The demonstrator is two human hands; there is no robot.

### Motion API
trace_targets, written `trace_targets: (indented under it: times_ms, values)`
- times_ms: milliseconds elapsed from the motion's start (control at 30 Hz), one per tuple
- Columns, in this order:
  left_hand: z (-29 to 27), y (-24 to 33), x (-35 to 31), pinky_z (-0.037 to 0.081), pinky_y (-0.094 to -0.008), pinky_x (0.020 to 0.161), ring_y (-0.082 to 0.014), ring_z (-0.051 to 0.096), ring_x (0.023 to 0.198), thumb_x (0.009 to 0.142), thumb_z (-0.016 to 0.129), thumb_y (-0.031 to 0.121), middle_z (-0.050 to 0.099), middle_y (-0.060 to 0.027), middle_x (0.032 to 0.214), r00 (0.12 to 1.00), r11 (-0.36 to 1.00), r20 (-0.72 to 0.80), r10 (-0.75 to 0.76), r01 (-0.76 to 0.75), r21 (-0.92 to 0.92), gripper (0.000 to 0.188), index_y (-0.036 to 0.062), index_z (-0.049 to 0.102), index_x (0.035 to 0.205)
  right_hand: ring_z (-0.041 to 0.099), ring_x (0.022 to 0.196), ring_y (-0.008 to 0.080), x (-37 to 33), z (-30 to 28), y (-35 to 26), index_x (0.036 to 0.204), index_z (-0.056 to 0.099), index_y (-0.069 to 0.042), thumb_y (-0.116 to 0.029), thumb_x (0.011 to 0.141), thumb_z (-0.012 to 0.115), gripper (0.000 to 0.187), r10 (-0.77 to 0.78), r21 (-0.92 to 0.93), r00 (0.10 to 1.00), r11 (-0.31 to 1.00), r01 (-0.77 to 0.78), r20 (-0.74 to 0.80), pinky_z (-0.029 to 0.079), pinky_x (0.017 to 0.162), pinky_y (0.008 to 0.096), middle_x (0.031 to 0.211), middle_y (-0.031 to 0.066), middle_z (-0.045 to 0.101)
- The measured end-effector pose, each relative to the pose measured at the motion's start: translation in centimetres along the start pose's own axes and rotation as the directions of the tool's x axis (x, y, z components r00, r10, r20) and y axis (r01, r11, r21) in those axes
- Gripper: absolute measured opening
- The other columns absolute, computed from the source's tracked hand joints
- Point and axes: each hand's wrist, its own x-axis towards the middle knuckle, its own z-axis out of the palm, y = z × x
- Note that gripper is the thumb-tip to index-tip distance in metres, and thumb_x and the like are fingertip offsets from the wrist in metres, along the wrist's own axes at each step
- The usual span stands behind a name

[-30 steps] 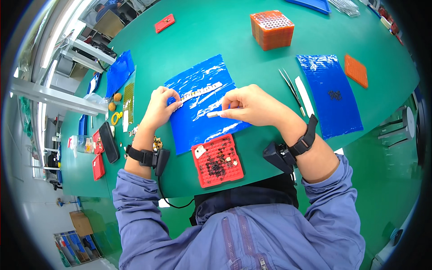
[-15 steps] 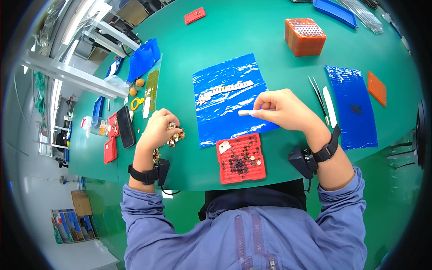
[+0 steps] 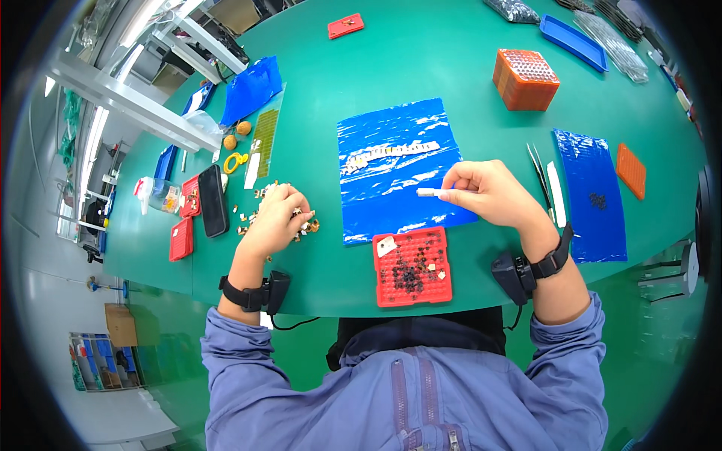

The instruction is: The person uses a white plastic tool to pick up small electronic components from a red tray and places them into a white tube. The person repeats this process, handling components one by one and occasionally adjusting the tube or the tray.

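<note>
My right hand [image 3: 489, 192] pinches a small pale bar-shaped piece [image 3: 429, 192] between thumb and fingers, above a glossy blue sheet [image 3: 398, 214]. On that sheet lies a row of small white and gold pieces [image 3: 395, 151], running slantwise. My left hand [image 3: 277, 216] is down among a loose pile of small gold and white parts [image 3: 307, 228] on the green table. Its fingers are curled, and their tips are partly hidden. A red studded tray [image 3: 391, 284] near the table edge holds many tiny black parts, a white piece and a few pale bits.
Tweezers [image 3: 540, 177] and a white strip [image 3: 556, 194] lie right of my right hand, beside another blue sheet [image 3: 594, 225] with black bits. An orange tray stack [image 3: 525, 83] stands farther back. At left are a phone [image 3: 211, 201], yellow scissors [image 3: 235, 161] and red trays [image 3: 181, 239].
My left hand has shifted slightly within the pile, and the gold and white parts now show more spread around it. The right hand still pinches the pale piece. The whole view has shifted a little.
</note>
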Motion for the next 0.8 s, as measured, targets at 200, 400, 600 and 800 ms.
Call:
trace_targets:
  times_ms: [200, 400, 600, 800]
  values:
    - [-0.4, 0.5, 0.0, 0.042, -0.0345, 0.063, -0.0263, 0.053, 0.069, 0.082, 0.057, 0.006, 0.054, -0.0117, 0.075, 0.975, 0.963, -0.095, -0.200, 0.178, -0.201, 0.009, 0.0007, 0.050, 0.083, 0.045, 0.047, 0.0078, -0.2, 0.2, -0.3, 0.078, 0.061, -0.003, -0.016, 0.078, 0.066, 0.014, -0.001, 0.036, 1.000, 0.999, 0.000, 0.027, 0.034, 0.043, 0.0256, 0.054, 0.0027, 0.052]
    - [-1.6, 3.0, 0.5, 0.044, -0.0317, 0.064, -0.0226, 0.057, 0.070, 0.079, 0.061, 0.004, 0.058, -0.0111, 0.076, 0.922, 0.969, -0.341, -0.184, 0.112, -0.220, 0.008, -0.0009, 0.059, 0.084, 0.049, 0.053, 0.0101, -0.7, 0.5, -1.3, 0.083, 0.062, -0.003, -0.012, 0.072, 0.070, 0.016, -0.036, 0.038, 0.996, 0.999, 0.033, 0.078, 0.040, 0.050, 0.0256, 0.058, 0.0045, 0.055]
    - [-2.1, 6.9, 1.5, 0.044, -0.0265, 0.063, -0.0149, 0.056, 0.070, 0.074, 0.066, 0.001, 0.060, -0.0057, 0.073, 0.964, 0.945, -0.260, -0.048, -0.041, -0.325, 0.008, 0.0015, 0.065, 0.082, 0.046, 0.052, 0.0075, -1.0, 1.0, -1.8, 0.086, 0.066, -0.004, -0.020, 0.081, 0.064, 0.017, -0.089, 0.065, 0.988, 0.995, 0.081, 0.130, 0.038, 0.049, 0.0242, 0.058, 0.0036, 0.054]
    - [-0.6, 12.1, 1.7, 0.045, -0.0203, 0.064, -0.0058, 0.054, 0.071, 0.081, 0.064, 0.003, 0.058, -0.0007, 0.077, 0.995, 0.298, 0.065, -0.076, 0.085, -0.951, 0.008, 0.0011, 0.061, 0.089, 0.044, 0.053, 0.0040, -1.5, 1.5, -3.0, 0.089, 0.067, -0.003, -0.022, 0.086, 0.060, 0.020, -0.115, 0.195, 0.978, 0.978, 0.080, 0.175, 0.037, 0.048, 0.0218, 0.059, 0.0006, 0.055]
